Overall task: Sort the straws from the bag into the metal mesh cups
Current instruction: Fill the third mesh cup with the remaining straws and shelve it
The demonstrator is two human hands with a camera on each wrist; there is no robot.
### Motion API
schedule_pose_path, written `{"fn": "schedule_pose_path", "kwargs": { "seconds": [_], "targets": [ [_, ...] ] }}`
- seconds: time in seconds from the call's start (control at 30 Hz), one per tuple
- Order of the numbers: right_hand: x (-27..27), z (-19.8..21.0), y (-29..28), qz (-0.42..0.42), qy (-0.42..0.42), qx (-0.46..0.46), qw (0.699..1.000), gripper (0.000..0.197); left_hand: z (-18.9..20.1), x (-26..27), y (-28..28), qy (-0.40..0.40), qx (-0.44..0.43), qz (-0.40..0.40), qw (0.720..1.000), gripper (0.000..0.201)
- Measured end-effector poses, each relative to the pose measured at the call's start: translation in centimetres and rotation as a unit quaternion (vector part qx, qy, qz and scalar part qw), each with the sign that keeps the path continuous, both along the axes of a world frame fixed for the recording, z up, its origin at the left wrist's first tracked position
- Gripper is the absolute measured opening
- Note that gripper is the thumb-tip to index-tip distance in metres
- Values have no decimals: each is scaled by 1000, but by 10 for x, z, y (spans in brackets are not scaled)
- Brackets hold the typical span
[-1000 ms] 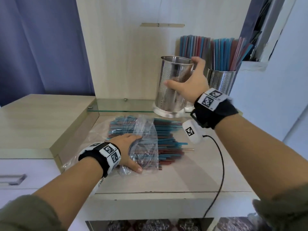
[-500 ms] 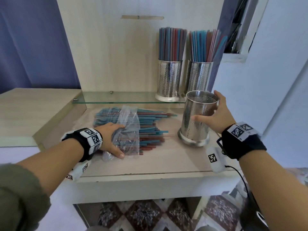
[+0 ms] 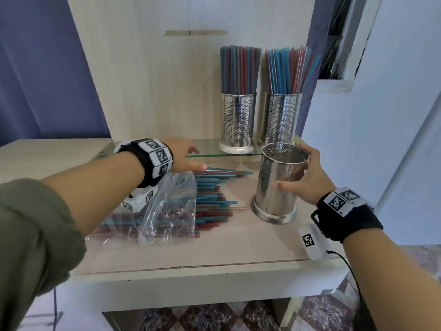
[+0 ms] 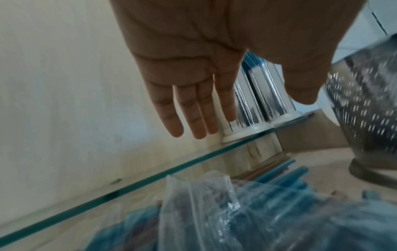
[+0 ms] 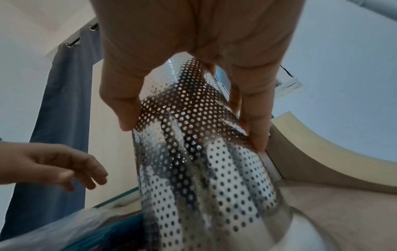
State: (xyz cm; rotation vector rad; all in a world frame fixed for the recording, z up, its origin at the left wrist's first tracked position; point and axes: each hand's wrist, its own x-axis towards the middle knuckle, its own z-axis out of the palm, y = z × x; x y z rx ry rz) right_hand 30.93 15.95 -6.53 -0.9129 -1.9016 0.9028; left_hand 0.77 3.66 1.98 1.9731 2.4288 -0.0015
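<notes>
Right hand (image 3: 307,179): wrapped round the side of the empty cup (image 3: 278,185), thumb on the near wall and fingers round the far side by the rim; the right wrist view shows thumb and fingers pressed on the perforated metal.
Empty cup: upright on the worktop (image 3: 238,247), to the right of the straws and apart from them, in front of the glass shelf (image 3: 214,155).
Left hand (image 3: 185,155): raised above the far edge of the straw pile, fingers straight and close together, holding nothing; the left wrist view shows it spread in the air over the shelf edge, touching nothing.
Straws (image 3: 214,199): a flat heap of blue and red ones lying on the worktop, their ends pointing right towards the empty cup; they lie below and just to the right of the left hand.
Bag (image 3: 169,211): clear plastic, crumpled, lying over the left part of the heap, beneath the left wrist.
Filled cups: two on the glass shelf at the back, the left cup (image 3: 237,120) and the right cup (image 3: 281,118) side by side, each packed with upright straws; both stand behind the empty cup, well clear of both hands.
</notes>
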Motion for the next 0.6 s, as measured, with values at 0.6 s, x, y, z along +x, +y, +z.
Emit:
{"fn": "schedule_pose_path", "kwargs": {
  "seconds": [0.6],
  "targets": [
    [4, 0, 2, 26, -2, -2, 1000, 110, -69, -14, 68, -7, -79, 12, 997, 84]
  ]
}}
